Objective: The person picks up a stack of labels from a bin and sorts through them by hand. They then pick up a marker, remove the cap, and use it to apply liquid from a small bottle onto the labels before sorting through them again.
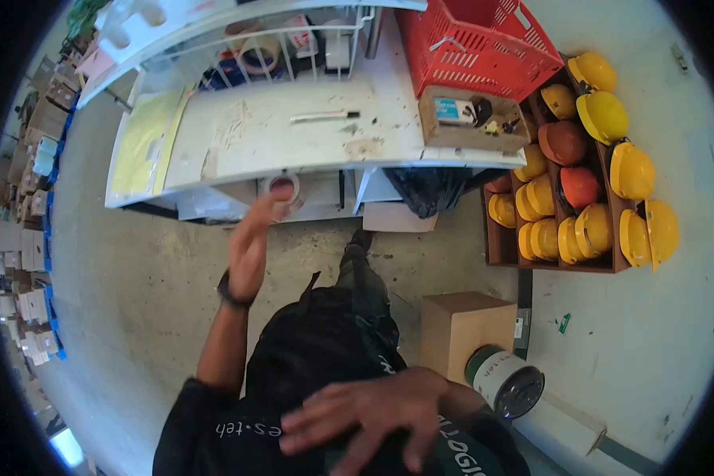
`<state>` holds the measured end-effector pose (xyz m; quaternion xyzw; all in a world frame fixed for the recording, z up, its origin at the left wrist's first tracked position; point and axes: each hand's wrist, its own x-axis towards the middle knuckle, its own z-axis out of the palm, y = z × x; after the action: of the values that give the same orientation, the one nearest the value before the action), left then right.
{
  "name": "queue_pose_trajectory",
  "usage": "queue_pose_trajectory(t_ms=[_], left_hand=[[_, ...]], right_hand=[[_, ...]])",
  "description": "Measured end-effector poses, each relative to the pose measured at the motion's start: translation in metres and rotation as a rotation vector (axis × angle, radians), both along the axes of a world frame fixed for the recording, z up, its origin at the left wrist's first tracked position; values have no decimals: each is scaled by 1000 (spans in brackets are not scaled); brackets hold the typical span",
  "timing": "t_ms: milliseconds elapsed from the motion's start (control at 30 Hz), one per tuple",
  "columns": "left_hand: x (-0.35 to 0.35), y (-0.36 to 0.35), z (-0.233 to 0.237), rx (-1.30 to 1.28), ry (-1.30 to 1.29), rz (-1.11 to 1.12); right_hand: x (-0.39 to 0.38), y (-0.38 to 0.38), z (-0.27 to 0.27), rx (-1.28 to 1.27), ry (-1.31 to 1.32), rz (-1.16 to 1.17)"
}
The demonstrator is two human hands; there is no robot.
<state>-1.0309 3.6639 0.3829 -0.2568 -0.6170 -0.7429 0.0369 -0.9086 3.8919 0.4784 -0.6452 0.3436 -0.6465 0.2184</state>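
Note:
My left hand, with a dark band on its wrist, reaches toward the underside of the white worktable. Its fingers are stretched out, and the fingertips overlap a roll of tape on the shelf below the tabletop. Spread fingers and nothing in the grasp mark my right hand, held in front of my dark shirt. On the tabletop lies a marker pen, beside a shallow cardboard box with small items in it.
A white wire basket with tape rolls stands at the back of the tabletop. To its right is a red plastic crate. Hard hats fill a brown rack on the right. A cardboard carton and a dark-ended cylinder stand near my right side.

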Motion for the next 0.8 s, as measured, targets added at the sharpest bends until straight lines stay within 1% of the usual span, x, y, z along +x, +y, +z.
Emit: queue_pose_trajectory(t_ms=[33, 67, 100, 133, 167, 200, 233, 267, 300, 333, 367, 400, 433, 467, 500, 567, 633, 667, 733, 800], left_hand=[[53, -11, 29, 208, -52, -204], [111, -31, 56, 146, -293, -212], [150, -66, 54, 52, -220, -513], [173, -62, 64, 189, -44, -751], [198, -58, 73, 326, 134, -980], [227, -69, 64, 338, 130, -963], [259, -79, 47, 222, 3, -945], [288, -89, 35, 99, -112, -918], [312, -102, 30, 90, -82, -892], [329, -116, 25, -106, -197, -782], [346, -126, 18, -293, -313, -657], [363, -134, 9, -305, -281, -632], [383, -141, -3, -351, -370, -532], [407, -144, -17, -381, -471, -430], [429, -146, -32, -371, -461, -403], [462, -156, -65, -447, -566, -197], [487, -157, -105, -455, -516, -134], [495, -157, -117, -403, -500, -119], [511, -158, -126, -348, -475, -98], [526, -153, -126, -188, -514, -35]], right_hand=[[22, -14, -24, 178, -116, -11], [45, -26, -48, 359, -231, -19], [72, -35, -75, 526, -264, -84], [95, -42, -97, 693, -296, -154], [110, -48, -108, 844, -213, -233], [129, -54, -114, 994, -132, -301], [148, -61, -119, 1005, -128, -275], [159, -68, -125, 1211, -129, -291], [159, -76, -134, 1408, -109, -329], [170, -83, -158, 1513, -106, -315], [176, -88, -174, 1504, -55, -332], [182, -90, -187, 1543, -84, -265], [187, -93, -195, 1587, -122, -192], [193, -95, -197, 1591, -96, -185], [195, -97, -198, 1610, -32, -166], [200, -106, -198, 1622, 57, -166], [212, -109, -208, 1672, 213, -143], [215, -115, -207, 1695, 217, -140], [219, -121, -205, 1693, 254, -138], [225, -124, -204, 1697, 280, -130]])
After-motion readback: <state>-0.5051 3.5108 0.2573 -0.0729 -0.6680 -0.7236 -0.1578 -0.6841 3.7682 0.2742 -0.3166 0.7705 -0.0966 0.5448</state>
